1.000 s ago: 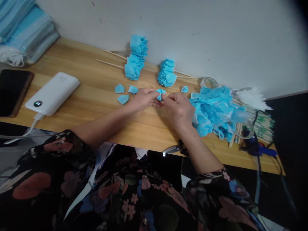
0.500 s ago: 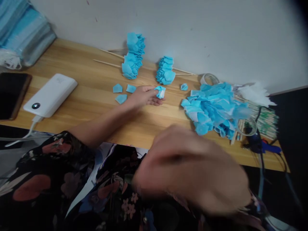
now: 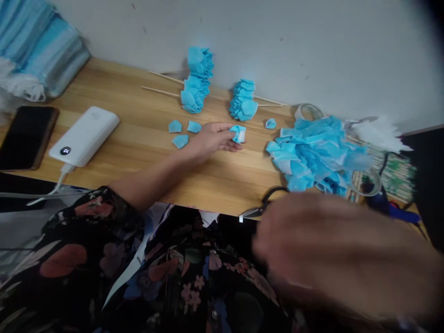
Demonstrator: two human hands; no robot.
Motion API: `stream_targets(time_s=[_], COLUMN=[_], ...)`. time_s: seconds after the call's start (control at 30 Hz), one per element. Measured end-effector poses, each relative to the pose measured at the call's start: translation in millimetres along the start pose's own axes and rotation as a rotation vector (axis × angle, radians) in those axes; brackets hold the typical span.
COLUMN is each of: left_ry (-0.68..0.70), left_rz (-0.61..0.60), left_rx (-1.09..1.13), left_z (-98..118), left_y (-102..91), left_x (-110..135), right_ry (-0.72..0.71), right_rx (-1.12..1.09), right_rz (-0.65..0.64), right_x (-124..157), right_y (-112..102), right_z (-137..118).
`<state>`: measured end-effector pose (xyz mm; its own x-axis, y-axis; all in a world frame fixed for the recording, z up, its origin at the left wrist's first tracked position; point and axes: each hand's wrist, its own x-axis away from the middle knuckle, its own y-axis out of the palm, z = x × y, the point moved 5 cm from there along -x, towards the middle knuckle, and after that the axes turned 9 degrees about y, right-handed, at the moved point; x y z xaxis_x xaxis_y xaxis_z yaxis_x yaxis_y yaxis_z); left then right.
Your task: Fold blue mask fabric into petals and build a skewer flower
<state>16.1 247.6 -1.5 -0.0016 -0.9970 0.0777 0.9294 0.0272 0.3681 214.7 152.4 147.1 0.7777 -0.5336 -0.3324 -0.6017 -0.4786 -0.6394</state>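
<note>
Over the tabletop, my left hand (image 3: 215, 140) pinches a small folded piece of blue and white fabric (image 3: 239, 134) between thumb and fingers. Large and smeared by motion, my right hand (image 3: 333, 249) fills the lower right, close to the camera; its fingers cannot be made out. Black-handled scissors (image 3: 256, 212) lie at the table's front edge, just beyond it, with a small white bit at their tip. Several cut blue petals (image 3: 180, 141) rest left of my left hand. To its right is a small rolled blue bud (image 3: 270, 123), before a heap of blue fabric pieces (image 3: 312, 150).
Blue fabric flowers on sticks (image 3: 194, 95) lie along the wall, with more flowers (image 3: 243, 107) beside them. A white power bank (image 3: 86, 134) with a cable and a phone (image 3: 29, 136) are at left, below stacked blue masks (image 3: 52, 46). Tape rolls (image 3: 308, 111) stand right.
My right hand has swung to the right, and the scissors now show at the table edge. My left hand keeps its pinch on the folded fabric. The view has shifted slightly.
</note>
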Motion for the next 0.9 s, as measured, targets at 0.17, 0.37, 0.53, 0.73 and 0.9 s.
stream_targets(time_s=[0.17, 0.37, 0.53, 0.73, 0.9], left_ry=[0.041, -0.004, -0.021, -0.011, 0.022], left_rz=[-0.029, -0.039, -0.050, -0.044, -0.072], left_rx=[0.016, 0.006, 0.020, 0.017, -0.045], left_z=[1, -4, -2, -1, -5], left_y=[0.9, -2.3, 0.4, 1.0, -1.8], left_x=[0, -1, 0, 0, -2], right_ry=[0.071, 0.068, 0.030, 0.081, 0.085], right_rx=[0.443, 0.527, 0.517, 0.470, 0.447], right_rz=[0.295, 0.215, 0.174, 0.165, 0.198], right_x=[-39, -53, -60, -64, -63], right_y=[-2, 19, 22, 21, 25], right_z=[102, 145, 146, 154, 154])
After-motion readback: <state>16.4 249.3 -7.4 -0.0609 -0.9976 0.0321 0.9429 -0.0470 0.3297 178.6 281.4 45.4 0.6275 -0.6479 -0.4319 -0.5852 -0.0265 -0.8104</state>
